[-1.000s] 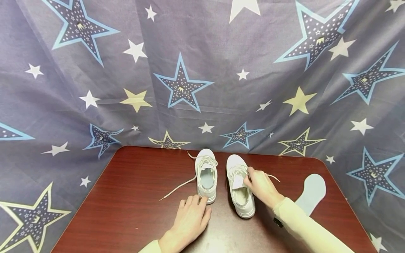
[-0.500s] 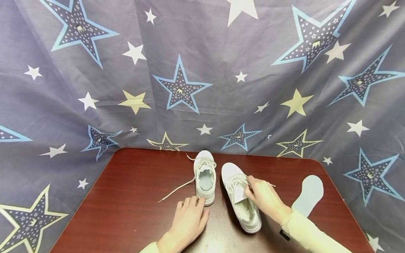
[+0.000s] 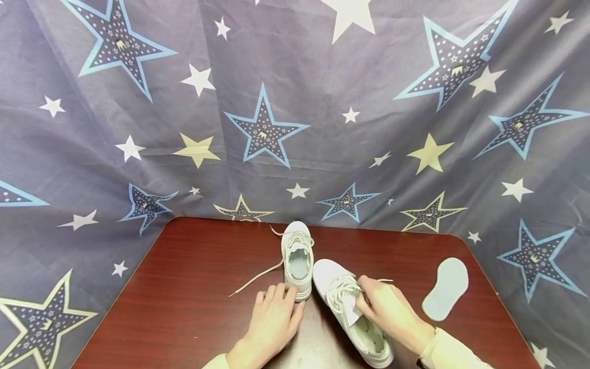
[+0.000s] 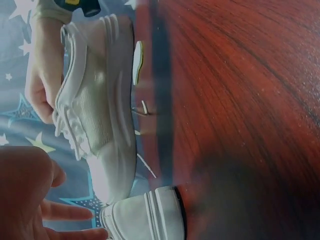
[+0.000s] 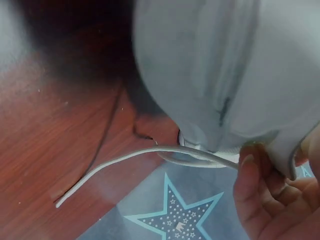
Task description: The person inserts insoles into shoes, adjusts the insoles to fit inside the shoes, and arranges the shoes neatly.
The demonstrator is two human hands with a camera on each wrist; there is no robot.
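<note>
My right hand grips a white lace-up sneaker by the side of its opening, beside the tongue. In the left wrist view this sneaker is raised off the table, its toe near the other shoe's heel. Inside it, a pale lining with small dark marks shows. A loose shoelace trails from it. My left hand rests its fingertips at the heel of the second white sneaker, with fingers extended. That shoe stands on the table, a light blue insole inside and one lace end spread to the left.
A loose light blue insole lies on the right of the dark red wooden table. A grey-purple cloth printed with stars hangs behind the table and along both sides.
My right hand has pulled its sneaker nearer to me, and the heel has swung right as the toe moved left. The left hand has stayed at the other shoe's heel.
</note>
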